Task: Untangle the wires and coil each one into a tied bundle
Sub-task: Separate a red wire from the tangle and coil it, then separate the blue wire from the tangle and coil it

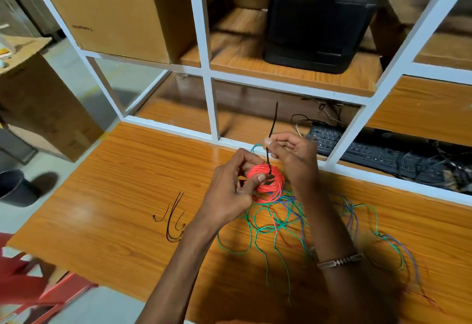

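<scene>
- Nearly tied: left hand (229, 186) grips red coil (268, 183), right hand (291, 150) pinches the cable tie (272, 127) (being cinched, I judge)
- Remaining: green and blue wires (278, 224) tangled on table (127, 183); spare ties (173, 219) unused

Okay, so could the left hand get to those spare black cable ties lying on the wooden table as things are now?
Probably yes, but not at once. The spare black cable ties lie in the open beside the left forearm with nothing over them, yet the left hand grips the coiled orange wire bundle and would have to let go.

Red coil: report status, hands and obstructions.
Left hand grips red coil. Right hand pinches black cable tie looped on it. Loose green and blue wires tangled underneath.
</scene>
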{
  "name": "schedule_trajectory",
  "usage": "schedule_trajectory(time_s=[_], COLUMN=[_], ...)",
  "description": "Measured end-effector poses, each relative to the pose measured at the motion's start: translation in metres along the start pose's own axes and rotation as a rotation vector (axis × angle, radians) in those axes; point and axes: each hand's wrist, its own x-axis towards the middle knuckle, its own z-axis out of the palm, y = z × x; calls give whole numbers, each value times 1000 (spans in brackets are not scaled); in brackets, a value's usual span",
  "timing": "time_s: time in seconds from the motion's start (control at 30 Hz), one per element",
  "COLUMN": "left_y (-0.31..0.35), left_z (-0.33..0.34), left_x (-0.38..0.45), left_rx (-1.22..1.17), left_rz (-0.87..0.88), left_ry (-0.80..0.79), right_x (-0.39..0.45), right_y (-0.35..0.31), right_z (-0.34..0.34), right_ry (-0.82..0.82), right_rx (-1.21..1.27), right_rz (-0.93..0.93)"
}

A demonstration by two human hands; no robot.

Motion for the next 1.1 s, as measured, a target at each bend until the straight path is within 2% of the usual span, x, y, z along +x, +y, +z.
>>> schedule_trajectory(time_s=[0.13, 0.27, 0.37, 0.47, 0.53, 0.6, 0.73, 0.83, 1.0, 1.1], left_y=[4, 29, 45, 46, 43, 45, 45, 43, 31, 19], left_z=[18, 62, 96, 122, 144, 172, 219, 247, 287, 298], left_x=[-9, -15, -14, -14, -20, -30, -41, -41, -50, -53], left_rx=[-29, -123, -134, -79, -114, -261, -410, -493, -461, -430], left_rz=[-11, -25, -20, -5, -66, -179, -319, -389, -460, -514], left_ry=[-50, -54, -137, -259, -274, -230, 37, 100, 50, 81], right_x=[-16, -32, -40, -52, -63, -73, -92, -103, -103, -86], right_y=[-3, -26, -20, -2, 5, 8, 11, 20, 53, 80], right_z=[-25, -69, -101, -138, -163, -189, -235, -265, -304, -322], right_ry=[-5, 9, 63, 87, 58, 21, -185, -300, -240, 3], right_rx=[-13, 130, 213, 168, 154, 125, 48, -1, 55, 62], right_rz=[-3, -66, 41, 160, 261, 330, 419, 472, 566, 650])
